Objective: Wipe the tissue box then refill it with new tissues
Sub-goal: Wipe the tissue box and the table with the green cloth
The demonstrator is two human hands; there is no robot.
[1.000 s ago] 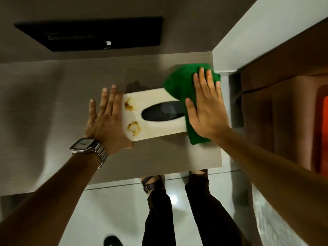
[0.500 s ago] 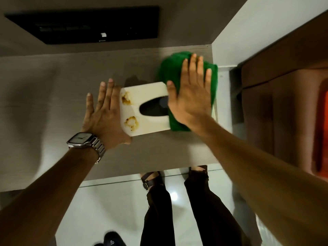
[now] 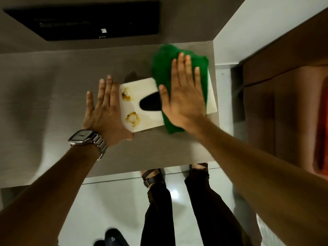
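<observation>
**Wipe in progress, right half of box covered**

Tissue box (image 3: 142, 105) sits on the counter (image 3: 53, 103). Right hand (image 3: 182, 98), flat and open, presses the green cloth (image 3: 163, 68) onto it, hiding the slot's right end. Left hand (image 3: 104, 110), open, braces the stained end. Cloth blurred; it now sits slightly further right than 0.5 s ago.

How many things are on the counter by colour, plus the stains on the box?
White: 1, the tissue box
Green: 1, the cloth
Brown stains: 2, one and another, both on the box top
Total: 2 things, 2 stains
</observation>
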